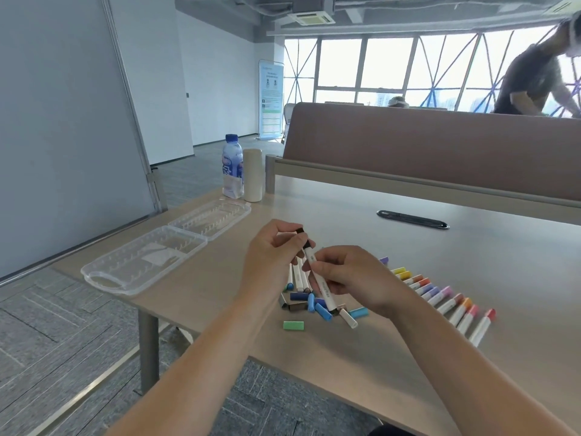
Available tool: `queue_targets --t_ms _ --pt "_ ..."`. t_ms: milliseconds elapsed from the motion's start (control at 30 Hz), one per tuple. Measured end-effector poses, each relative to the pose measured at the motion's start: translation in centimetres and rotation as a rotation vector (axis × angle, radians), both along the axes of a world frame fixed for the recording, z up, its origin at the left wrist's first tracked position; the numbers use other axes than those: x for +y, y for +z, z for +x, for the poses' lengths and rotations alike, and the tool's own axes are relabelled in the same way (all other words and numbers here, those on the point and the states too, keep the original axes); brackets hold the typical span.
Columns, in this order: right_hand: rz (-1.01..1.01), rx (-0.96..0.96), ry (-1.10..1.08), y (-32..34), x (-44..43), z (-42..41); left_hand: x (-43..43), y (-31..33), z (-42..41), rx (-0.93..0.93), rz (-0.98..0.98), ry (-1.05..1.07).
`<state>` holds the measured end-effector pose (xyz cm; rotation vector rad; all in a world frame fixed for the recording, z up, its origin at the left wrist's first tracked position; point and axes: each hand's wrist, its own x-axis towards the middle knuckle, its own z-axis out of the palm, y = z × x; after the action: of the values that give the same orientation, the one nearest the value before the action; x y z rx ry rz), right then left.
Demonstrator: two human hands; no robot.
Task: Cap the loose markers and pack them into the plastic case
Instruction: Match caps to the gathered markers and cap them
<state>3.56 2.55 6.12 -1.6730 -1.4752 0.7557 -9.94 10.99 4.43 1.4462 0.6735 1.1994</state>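
While the right hand (349,275) pinches the marker (327,294) in a steadying grip above the table (471,247), the left hand (270,256) pinches the cap (300,230) at its tip for seating (case (91,276) lies open, far left).

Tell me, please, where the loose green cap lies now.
In the head view the green cap lies flat on the table, alone, at the near left of the pile of caps, nearer the person than the left hand.
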Motion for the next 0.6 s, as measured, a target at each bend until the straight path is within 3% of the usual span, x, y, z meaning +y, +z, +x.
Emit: queue_targets --t_ms 200,400,600 --pt "0.024 0.039 -0.022 -0.1 0.3 0.2 -0.3 0.1 0.3 -0.030 -0.024 0.011" --pt "0.028 0.047 -0.110 -0.6 1.1 2.7 1.1 0.7 -0.2 0.128 -0.013 0.045" --pt "0.018 -0.086 -0.289 -1.2 4.7 4.6 2.2 -0.8 -0.8 0.084 -0.130 -0.019"
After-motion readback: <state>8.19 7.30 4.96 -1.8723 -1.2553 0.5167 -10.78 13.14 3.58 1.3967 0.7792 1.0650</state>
